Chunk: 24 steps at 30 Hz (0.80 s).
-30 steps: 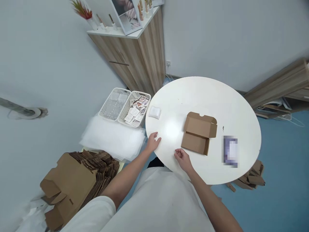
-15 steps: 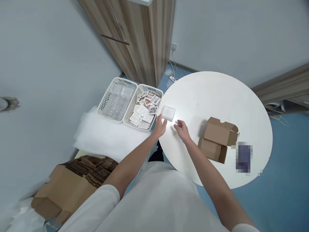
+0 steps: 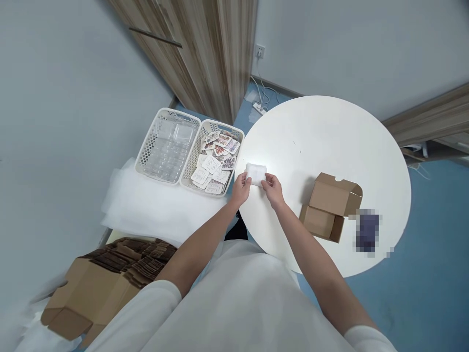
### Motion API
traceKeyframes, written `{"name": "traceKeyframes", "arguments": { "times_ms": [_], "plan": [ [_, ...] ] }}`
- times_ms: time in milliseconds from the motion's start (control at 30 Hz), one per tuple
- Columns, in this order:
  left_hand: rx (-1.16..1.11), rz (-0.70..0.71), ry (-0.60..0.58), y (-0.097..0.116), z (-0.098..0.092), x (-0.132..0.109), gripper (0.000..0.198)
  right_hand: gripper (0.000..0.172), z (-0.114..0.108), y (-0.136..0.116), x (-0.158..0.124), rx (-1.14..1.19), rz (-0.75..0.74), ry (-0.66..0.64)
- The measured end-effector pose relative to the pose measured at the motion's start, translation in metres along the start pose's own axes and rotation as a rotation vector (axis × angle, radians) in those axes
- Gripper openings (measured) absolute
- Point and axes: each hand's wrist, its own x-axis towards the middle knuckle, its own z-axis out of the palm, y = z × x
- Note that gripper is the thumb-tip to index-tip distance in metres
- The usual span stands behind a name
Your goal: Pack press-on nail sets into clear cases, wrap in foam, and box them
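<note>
Counter (image 3: 330, 127): round, white, use it as landmark. Cabinet (image 3: 198, 49), wood grain, stands behind its left side. White sheets (image 3: 154, 210) lie in a loose pile left of it; brown carton stack (image 3: 95, 288) sits nearer the wearer on that same side, blanks on edge plus a big one laid open.

Two baskets, side by side, just left of the counter: left basket (image 3: 146, 139) and right basket (image 3: 186, 172), the right one close by the counter's rim.

Box (image 3: 328, 195), brown, lid open, on the counter's right half. Dark item (image 3: 367, 232) next to it, farther right on the counter; pixelated, can't tell what it is.

Left hand (image 3: 241, 189) and right hand (image 3: 273, 189) both at the counter's left edge, thumbs toward the wearer, pinching the packet by its two near corners.

Packet (image 3: 256, 174): small, white, soft-looking, at the counter's left edge between the hands. Can't tell if it's flat down or slightly raised.

Smallest: clear cases (image 3: 168, 151) in the left basket, cards (image 3: 210, 164) in the right.

Step, my read: getting a two-handed hold on the packet. Next move calls for even pressure at both corners, packet kept level, no squashing.
</note>
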Motion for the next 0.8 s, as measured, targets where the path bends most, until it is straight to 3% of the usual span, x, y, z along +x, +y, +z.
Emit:
{"name": "traceKeyframes", "arguments": {
  "times_ms": [167,367,600,800],
  "plan": [
    [-0.002,0.010,-0.014,-0.009,0.008,-0.020,0.027,0.037,-0.025,0.012,-0.018,-0.084,0.035,0.020],
    [0.044,0.105,-0.025,0.013,0.030,-0.062,0.026,0.031,-0.069,0.006,-0.057,-0.134,-0.093,0.044],
    [0.202,0.224,-0.153,0.049,0.096,-0.124,0.034,0.026,-0.159,0.017,-0.107,-0.140,-0.253,0.125],
    [0.433,0.300,-0.312,0.053,0.147,-0.156,0.035,0.017,-0.217,0.053,-0.126,-0.268,-0.282,0.203]
  ]
}}
